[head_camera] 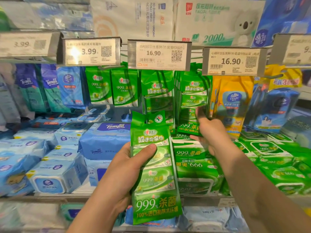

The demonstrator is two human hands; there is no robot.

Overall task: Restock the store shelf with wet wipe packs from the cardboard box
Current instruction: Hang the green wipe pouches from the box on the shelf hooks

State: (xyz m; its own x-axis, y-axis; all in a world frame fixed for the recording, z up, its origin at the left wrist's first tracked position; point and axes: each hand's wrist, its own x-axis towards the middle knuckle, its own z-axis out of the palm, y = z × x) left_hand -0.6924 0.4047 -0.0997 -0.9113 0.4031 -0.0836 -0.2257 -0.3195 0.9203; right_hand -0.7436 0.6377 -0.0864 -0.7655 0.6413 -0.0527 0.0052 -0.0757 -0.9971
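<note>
- The shelf [117, 198] in front of me is full of blue and green wipe packs.
- My left hand [124, 167] holds a long green wet wipe pack [154, 179] upright, thumb across its front, fingers curled behind it.
- My right hand [213, 133] reaches to the hanging green packs [193, 101] and touches their bottom edge. I cannot tell if my fingers grip it.
- A price tag [159, 54] above says 16.90.
</note>
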